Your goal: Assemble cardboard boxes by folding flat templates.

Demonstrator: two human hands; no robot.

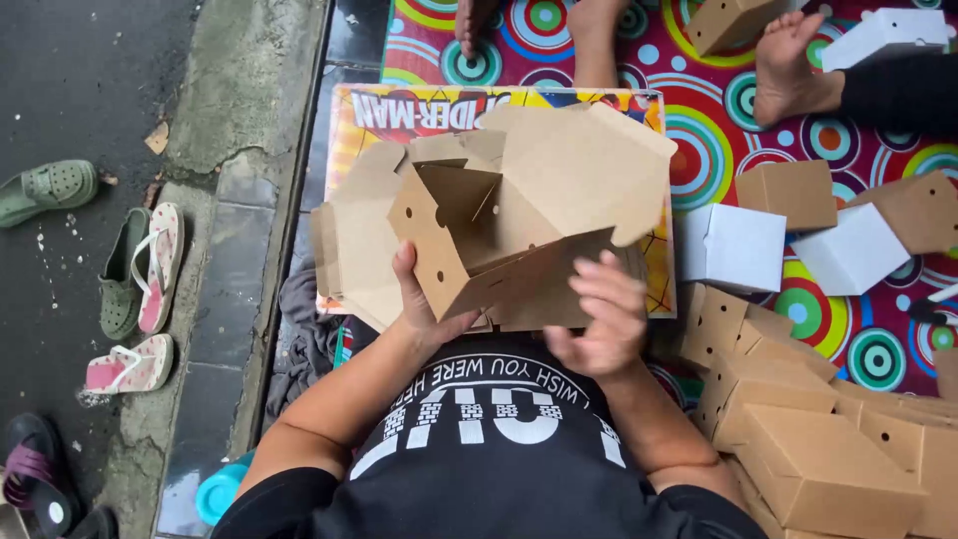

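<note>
Box blank (479,250): brown card, half folded, held over the lap, near edge of the flat board (399,110).

Left hand (424,299): thumb on the outer wall, fingers under; pinching the blank's left corner. Right hand (599,319): fingers curled, pressing the front flap's edge.

Handling, judged: light, thin, stiff only along creases; dents easily, not slippery. Best held at folded corners, not mid-panel.

Right of the blank: stack of folded brown boxes (818,439), closed, contents unseen. Beyond these, white boxes (733,245), closed. Farther, on the mat (699,140), another person's bare feet (793,60).
</note>
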